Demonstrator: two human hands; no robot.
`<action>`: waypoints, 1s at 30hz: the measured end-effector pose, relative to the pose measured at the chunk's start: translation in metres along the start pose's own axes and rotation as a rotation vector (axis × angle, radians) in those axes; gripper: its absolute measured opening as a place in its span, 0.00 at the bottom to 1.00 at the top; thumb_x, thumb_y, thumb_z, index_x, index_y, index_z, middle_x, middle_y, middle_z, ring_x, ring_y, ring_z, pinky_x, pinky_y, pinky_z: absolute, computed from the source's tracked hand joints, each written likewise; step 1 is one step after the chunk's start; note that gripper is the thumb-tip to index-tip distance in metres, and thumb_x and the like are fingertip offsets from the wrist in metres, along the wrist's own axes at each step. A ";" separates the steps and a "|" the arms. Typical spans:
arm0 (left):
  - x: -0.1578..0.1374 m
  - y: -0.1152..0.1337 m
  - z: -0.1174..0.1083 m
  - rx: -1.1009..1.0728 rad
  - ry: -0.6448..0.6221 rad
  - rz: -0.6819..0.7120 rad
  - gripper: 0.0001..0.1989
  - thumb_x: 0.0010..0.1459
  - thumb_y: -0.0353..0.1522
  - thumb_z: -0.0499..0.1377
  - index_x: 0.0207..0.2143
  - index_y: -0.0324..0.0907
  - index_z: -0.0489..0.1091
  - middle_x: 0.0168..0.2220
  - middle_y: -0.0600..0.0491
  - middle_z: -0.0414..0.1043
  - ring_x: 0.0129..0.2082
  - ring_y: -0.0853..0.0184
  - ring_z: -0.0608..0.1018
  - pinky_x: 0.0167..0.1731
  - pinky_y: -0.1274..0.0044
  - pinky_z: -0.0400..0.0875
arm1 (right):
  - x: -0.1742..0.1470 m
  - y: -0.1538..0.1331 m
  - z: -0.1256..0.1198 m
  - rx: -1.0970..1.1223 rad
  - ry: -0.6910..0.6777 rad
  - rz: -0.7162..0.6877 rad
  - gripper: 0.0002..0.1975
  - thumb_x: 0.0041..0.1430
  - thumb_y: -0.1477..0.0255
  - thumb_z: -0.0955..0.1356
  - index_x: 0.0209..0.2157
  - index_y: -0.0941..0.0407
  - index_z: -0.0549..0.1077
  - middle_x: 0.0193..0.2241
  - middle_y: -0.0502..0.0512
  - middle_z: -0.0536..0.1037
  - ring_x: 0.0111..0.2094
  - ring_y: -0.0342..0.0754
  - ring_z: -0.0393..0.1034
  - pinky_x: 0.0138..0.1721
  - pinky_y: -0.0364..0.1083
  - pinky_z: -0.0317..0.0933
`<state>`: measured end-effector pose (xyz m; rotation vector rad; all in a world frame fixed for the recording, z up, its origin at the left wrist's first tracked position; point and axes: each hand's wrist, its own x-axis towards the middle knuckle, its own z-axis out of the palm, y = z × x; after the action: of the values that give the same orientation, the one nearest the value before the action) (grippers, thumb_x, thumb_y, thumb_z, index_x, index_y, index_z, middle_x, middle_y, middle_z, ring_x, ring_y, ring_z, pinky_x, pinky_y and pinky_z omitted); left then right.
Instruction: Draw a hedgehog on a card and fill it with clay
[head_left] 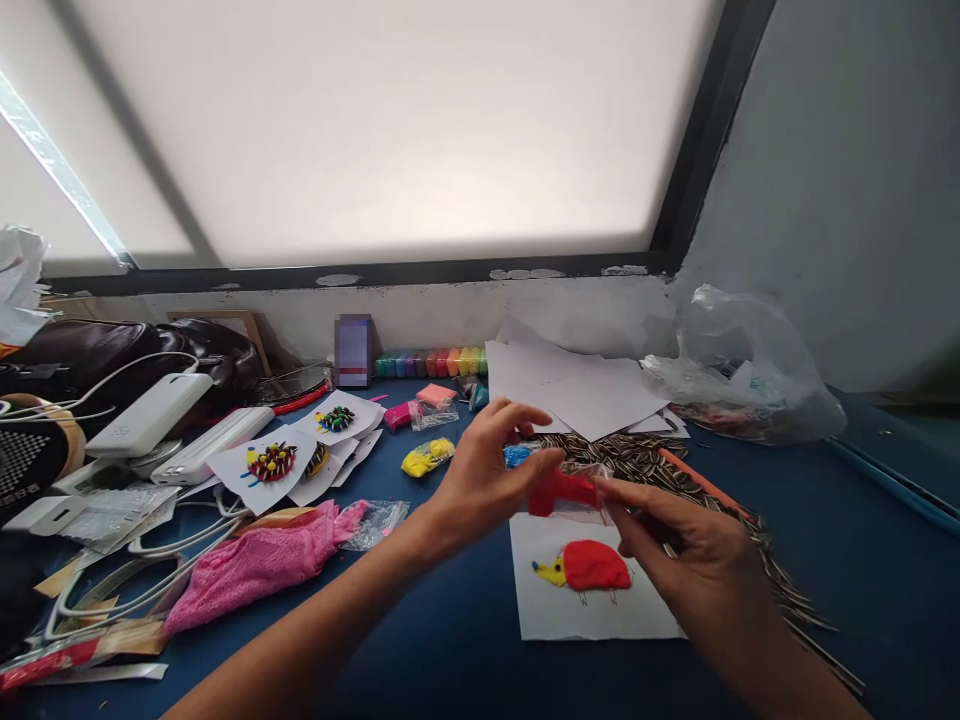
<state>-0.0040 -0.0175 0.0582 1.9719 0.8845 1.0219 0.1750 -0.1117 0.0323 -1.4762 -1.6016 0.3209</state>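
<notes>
In front of me, my right hand (694, 545) pinches the edge of a small clear plastic bag with red modelling clay (559, 492) in it. My left hand (491, 455) is at the bag's other side, its curled fingers apart from the thumb. The thumb overlaps the bag's upper edge; whether it presses on it I cannot tell. Below lies a white paper sheet (555, 618) bearing a hedgehog figure (596, 566), with a flat red clay body, a yellow clay head, a blue nose and drawn legs. My right hand covers the sheet's right part.
Striped sunflower seeds (622, 455) are heaped behind my hands, with an orange stick (705, 485) across them. Beyond are paper sheets (570, 380), a plastic bag (757, 370) and coloured clay packs (431, 362). Leftward lie yellow clay (427, 457), seed-covered hedgehog cards (270, 465), pink cloth (259, 565) and cables.
</notes>
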 end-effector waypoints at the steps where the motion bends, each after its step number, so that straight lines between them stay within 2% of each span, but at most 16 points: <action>1: 0.002 -0.004 -0.001 -0.070 -0.070 -0.039 0.22 0.52 0.41 0.64 0.47 0.41 0.71 0.45 0.46 0.72 0.40 0.66 0.73 0.37 0.76 0.68 | 0.000 0.000 0.000 0.020 -0.015 0.022 0.12 0.59 0.67 0.68 0.44 0.49 0.79 0.41 0.52 0.82 0.38 0.53 0.78 0.32 0.49 0.72; 2: 0.003 -0.008 -0.001 -0.168 -0.208 -0.116 0.24 0.52 0.43 0.64 0.48 0.40 0.70 0.44 0.46 0.73 0.38 0.67 0.74 0.35 0.76 0.69 | 0.000 -0.001 0.000 0.038 -0.030 0.038 0.12 0.59 0.66 0.68 0.44 0.49 0.79 0.41 0.52 0.82 0.38 0.53 0.77 0.32 0.48 0.72; 4: 0.002 -0.015 0.002 -0.371 -0.452 -0.245 0.22 0.55 0.45 0.61 0.44 0.36 0.73 0.37 0.47 0.75 0.32 0.69 0.76 0.31 0.77 0.69 | 0.000 -0.001 0.000 0.064 -0.051 0.056 0.12 0.59 0.66 0.68 0.44 0.48 0.79 0.41 0.52 0.82 0.36 0.52 0.77 0.31 0.48 0.71; 6: 0.001 -0.018 0.006 -0.499 -0.544 -0.299 0.20 0.57 0.44 0.60 0.39 0.34 0.74 0.33 0.48 0.76 0.28 0.70 0.76 0.28 0.79 0.68 | 0.001 -0.001 0.000 0.094 -0.087 0.057 0.12 0.59 0.65 0.68 0.45 0.48 0.78 0.41 0.53 0.81 0.36 0.51 0.76 0.33 0.47 0.71; 10: -0.001 -0.019 0.010 -0.594 -0.494 -0.337 0.18 0.53 0.41 0.64 0.37 0.34 0.74 0.30 0.49 0.76 0.26 0.71 0.77 0.26 0.80 0.67 | 0.003 -0.001 -0.001 0.173 -0.181 0.074 0.13 0.62 0.63 0.66 0.46 0.48 0.78 0.44 0.55 0.80 0.40 0.51 0.74 0.37 0.49 0.70; 14: -0.001 -0.018 0.011 -0.622 -0.471 -0.376 0.18 0.49 0.40 0.67 0.36 0.34 0.74 0.26 0.50 0.75 0.25 0.71 0.76 0.27 0.80 0.67 | 0.004 0.000 -0.002 0.165 -0.198 0.093 0.13 0.61 0.60 0.67 0.44 0.49 0.78 0.41 0.55 0.80 0.36 0.51 0.74 0.33 0.49 0.70; 18: -0.002 -0.018 0.015 -0.643 -0.444 -0.407 0.17 0.46 0.39 0.68 0.33 0.34 0.72 0.25 0.52 0.75 0.24 0.72 0.76 0.27 0.79 0.69 | 0.004 0.001 -0.002 0.058 -0.161 -0.020 0.10 0.60 0.63 0.67 0.40 0.50 0.79 0.38 0.55 0.80 0.32 0.48 0.73 0.27 0.45 0.67; 22: -0.003 -0.017 0.020 -0.693 -0.405 -0.441 0.20 0.41 0.39 0.71 0.28 0.34 0.69 0.22 0.53 0.73 0.21 0.71 0.76 0.25 0.77 0.72 | 0.003 0.003 0.001 0.006 -0.126 -0.149 0.08 0.60 0.69 0.68 0.39 0.51 0.78 0.39 0.55 0.78 0.33 0.47 0.74 0.26 0.43 0.68; 30: -0.005 -0.010 0.020 -0.727 -0.400 -0.468 0.21 0.39 0.38 0.72 0.28 0.34 0.68 0.21 0.53 0.73 0.21 0.70 0.77 0.25 0.78 0.74 | 0.000 -0.003 0.000 -0.037 -0.066 -0.239 0.06 0.60 0.74 0.67 0.34 0.53 0.78 0.36 0.55 0.78 0.34 0.47 0.75 0.27 0.42 0.69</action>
<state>0.0086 -0.0220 0.0397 1.2072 0.5878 0.5322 0.1729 -0.1126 0.0342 -1.2959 -1.8247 0.2057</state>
